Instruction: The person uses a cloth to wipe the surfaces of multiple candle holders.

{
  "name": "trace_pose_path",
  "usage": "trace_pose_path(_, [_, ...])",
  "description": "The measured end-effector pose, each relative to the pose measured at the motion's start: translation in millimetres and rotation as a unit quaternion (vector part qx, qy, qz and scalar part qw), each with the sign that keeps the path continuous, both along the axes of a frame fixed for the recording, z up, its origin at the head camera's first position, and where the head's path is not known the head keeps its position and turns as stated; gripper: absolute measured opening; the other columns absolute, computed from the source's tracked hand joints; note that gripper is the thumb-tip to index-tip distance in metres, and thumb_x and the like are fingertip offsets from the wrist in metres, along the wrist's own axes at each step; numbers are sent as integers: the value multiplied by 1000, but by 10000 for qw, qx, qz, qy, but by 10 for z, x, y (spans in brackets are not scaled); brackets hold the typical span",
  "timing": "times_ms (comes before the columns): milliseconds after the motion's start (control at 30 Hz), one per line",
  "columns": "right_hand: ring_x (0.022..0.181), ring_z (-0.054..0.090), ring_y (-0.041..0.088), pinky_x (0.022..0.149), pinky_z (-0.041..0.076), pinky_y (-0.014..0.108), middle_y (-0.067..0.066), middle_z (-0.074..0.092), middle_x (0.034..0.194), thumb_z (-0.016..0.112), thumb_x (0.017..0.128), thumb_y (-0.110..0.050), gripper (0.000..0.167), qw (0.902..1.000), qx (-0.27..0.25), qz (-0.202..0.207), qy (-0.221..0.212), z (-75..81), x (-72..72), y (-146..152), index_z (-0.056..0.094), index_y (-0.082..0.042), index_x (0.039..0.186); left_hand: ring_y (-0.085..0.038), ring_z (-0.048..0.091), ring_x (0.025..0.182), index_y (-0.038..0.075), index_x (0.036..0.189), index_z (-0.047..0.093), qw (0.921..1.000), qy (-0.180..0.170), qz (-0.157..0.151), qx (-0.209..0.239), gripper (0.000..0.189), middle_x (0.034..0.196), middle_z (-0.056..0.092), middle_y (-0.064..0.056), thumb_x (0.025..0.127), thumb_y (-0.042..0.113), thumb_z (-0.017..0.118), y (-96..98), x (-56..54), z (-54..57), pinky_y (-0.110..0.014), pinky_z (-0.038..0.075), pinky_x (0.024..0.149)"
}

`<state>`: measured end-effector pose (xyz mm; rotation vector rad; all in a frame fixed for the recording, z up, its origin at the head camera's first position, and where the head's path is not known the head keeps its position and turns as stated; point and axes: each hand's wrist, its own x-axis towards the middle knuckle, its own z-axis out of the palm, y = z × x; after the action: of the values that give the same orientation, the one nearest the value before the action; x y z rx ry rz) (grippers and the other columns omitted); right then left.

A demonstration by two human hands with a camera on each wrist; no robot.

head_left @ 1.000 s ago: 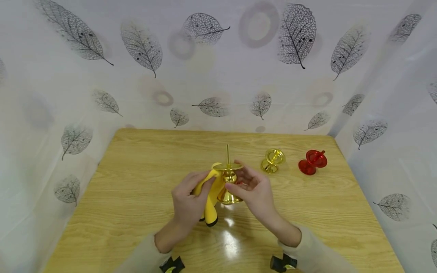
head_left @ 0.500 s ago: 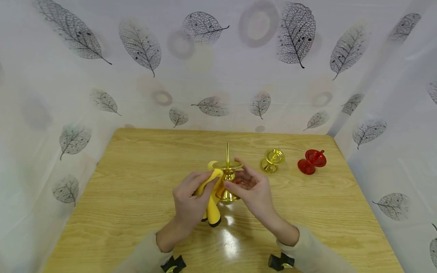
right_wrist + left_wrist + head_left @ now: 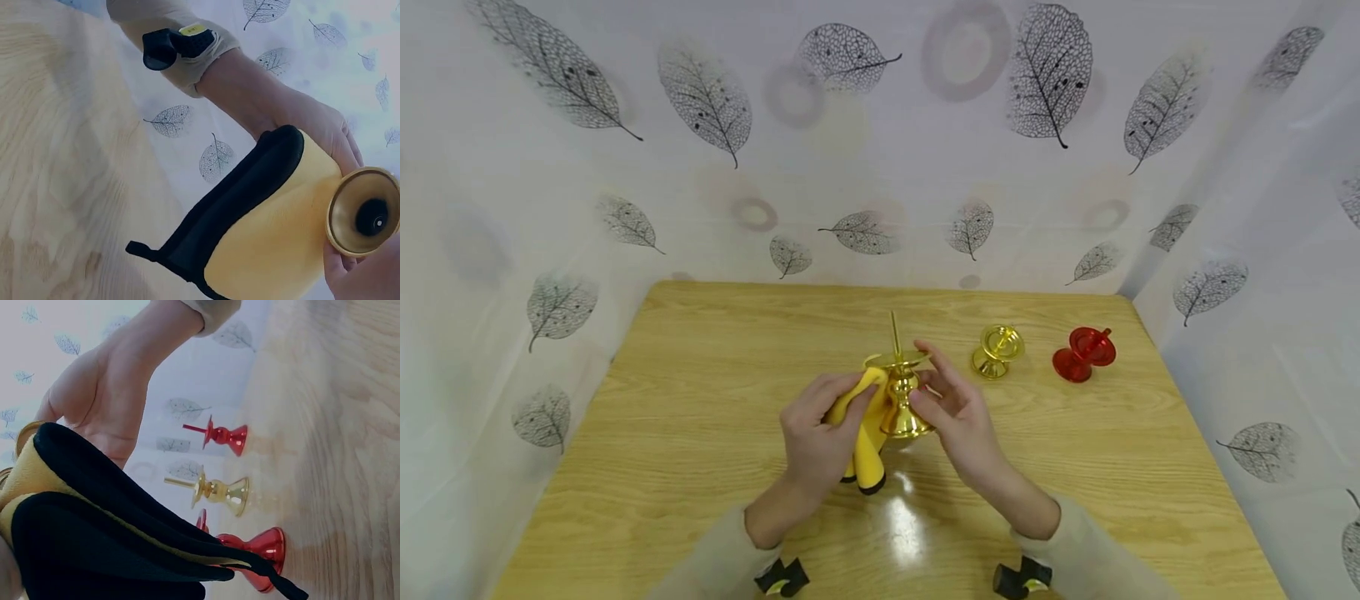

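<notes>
Over the middle of the table, my right hand (image 3: 966, 425) holds a gold candlestick (image 3: 904, 417) with a thin spike on top, thumb on its near side, fingers behind. My left hand (image 3: 820, 429) pinches a yellow cloth (image 3: 868, 446) with black edging, pressed against the candlestick's left side. The cloth's loose folds hang below that hand. In the right wrist view the candlestick's hollow underside (image 3: 347, 219) faces the camera beside the yellow cloth (image 3: 275, 237). The black edge (image 3: 112, 494) and its loop fill the lower left of the left wrist view.
A smaller gold candlestick (image 3: 996, 354) and a red candlestick (image 3: 1081, 357) stand at the table's back right. Another red candlestick (image 3: 265, 550), mostly hidden behind my right hand in the head view, shows in the left wrist view. Leaf-printed curtains surround the wooden table (image 3: 737, 333).
The held candlestick has tilted, its spike leaning slightly left and its base shifting right. My right thumb has moved slightly up and right. The cloth in my left hand has shifted a little along the candlestick.
</notes>
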<state>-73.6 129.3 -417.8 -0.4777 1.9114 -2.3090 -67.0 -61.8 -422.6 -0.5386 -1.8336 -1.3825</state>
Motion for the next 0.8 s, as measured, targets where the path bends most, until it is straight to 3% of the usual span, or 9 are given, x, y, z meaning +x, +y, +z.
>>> trace_pose_path(100, [96,65,1,85,60,15,-8,66,110,62,104,0,63,9997,-155,-132,-160,-9,5,-19,38,-5,162,-31,76,72,-5,96,79,10000,-12,38,-14,17,84,76,-19,81,-10,84,14,-4,-2,-17,64,73])
trace_pose_path(167, [93,66,1,84,61,16,-9,67,108,66,101,0,63,9993,65,-377,-46,-5,13,-35,43,-7,160,-31,76,71,-5,95,79,10000,36,52,-39,18,84,76,-19,79,-11,84,24,-4,0,-18,64,71])
trace_pose_path(333, [87,68,4,71,56,16,-9,70,108,73,93,7,67,9873,887,-1087,742,13,27,-79,51,-4,155,-30,76,70,-6,94,79,9998,139,1,-107,21,82,76,-19,75,-13,86,46,5,17,-21,65,69])
trace_pose_path(433, [84,67,4,64,48,15,3,72,109,74,91,10,69,9778,1156,-1342,1118,11,36,-106,50,-1,154,-30,76,70,-6,93,78,9999,141,-10,-91,21,82,76,-19,75,-13,86,52,13,24,-20,65,69])
trace_pose_path(600, [90,67,3,71,58,16,28,69,114,71,92,11,69,9793,1058,-1363,1055,2,69,-156,44,4,156,-32,76,71,-7,96,78,9999,122,35,-38,21,84,76,-20,77,-13,84,54,17,25,-20,65,70])
trace_pose_path(800, [99,69,4,85,61,19,27,71,118,73,94,5,75,9810,1164,-1336,797,3,113,-197,38,1,160,-33,76,71,-8,96,78,9999,101,61,-23,20,84,76,-21,78,-12,84,44,22,13,-20,65,71])
